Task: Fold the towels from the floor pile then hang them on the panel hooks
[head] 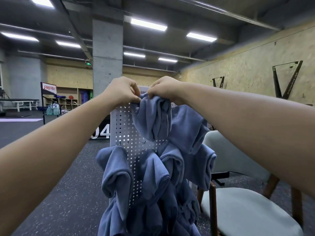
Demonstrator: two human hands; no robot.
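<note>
Hanging is judged to be the step in hand. A folded blue cloth towel [153, 116] is held against the top of a white perforated metal panel [122, 126] and gathered there by both hands. The left hand [121, 90] is curled, its fingertips pinching the towel's upper edge. The right hand [163, 90] is clenched round the bunched top just beside it. The hook beneath is hidden by the hands. Next, the gathered cloth probably needs seating over a hook before either grip is loosened. Several other blue towels [117, 174] are draped lower on the panel. A pale grey padded chair [242, 213] stands to the right. The floor pile is not seen.
</note>
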